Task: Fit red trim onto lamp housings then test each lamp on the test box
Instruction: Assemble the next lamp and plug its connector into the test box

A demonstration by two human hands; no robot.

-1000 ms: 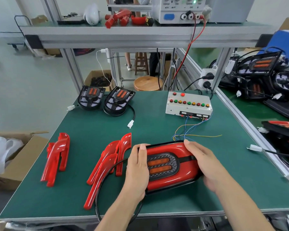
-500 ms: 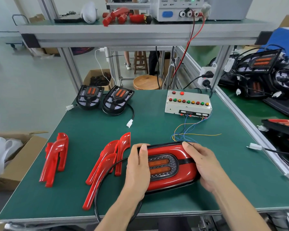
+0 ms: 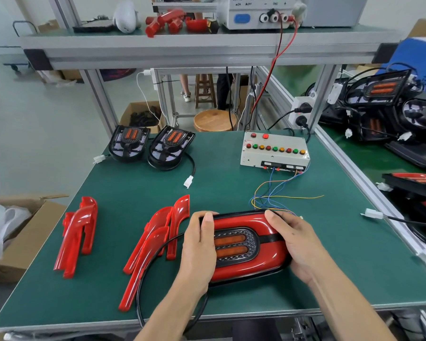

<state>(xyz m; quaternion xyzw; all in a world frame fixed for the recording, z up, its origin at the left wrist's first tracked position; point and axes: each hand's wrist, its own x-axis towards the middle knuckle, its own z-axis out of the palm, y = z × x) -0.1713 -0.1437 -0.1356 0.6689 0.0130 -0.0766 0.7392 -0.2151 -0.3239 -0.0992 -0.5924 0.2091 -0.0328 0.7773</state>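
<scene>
A lamp housing [image 3: 244,244] with red trim fitted around its orange lenses lies flat near the front of the green mat. My left hand [image 3: 197,252] grips its left end, thumb on top. My right hand [image 3: 295,244] grips its right end, fingers curled over the far edge. Its black cable [image 3: 143,286] loops off the front edge. Loose red trim pieces lie in two groups, one [image 3: 76,235] at far left and one [image 3: 155,239] beside my left hand. Two untrimmed black housings [image 3: 130,143] [image 3: 171,147] sit at the back left. The white test box [image 3: 274,152] with coloured buttons stands at the back right.
Thin coloured wires [image 3: 276,198] trail from the test box toward the lamp. A white connector [image 3: 188,181] lies mid-table, another [image 3: 373,214] at the right edge. More lamps [image 3: 379,94] crowd the right bench. A cardboard box [image 3: 22,232] stands at left. A power supply [image 3: 256,11] sits on the shelf.
Both hands stay clamped on the lamp's ends. My right hand has closed tighter over the right end. The lamp has barely shifted.
</scene>
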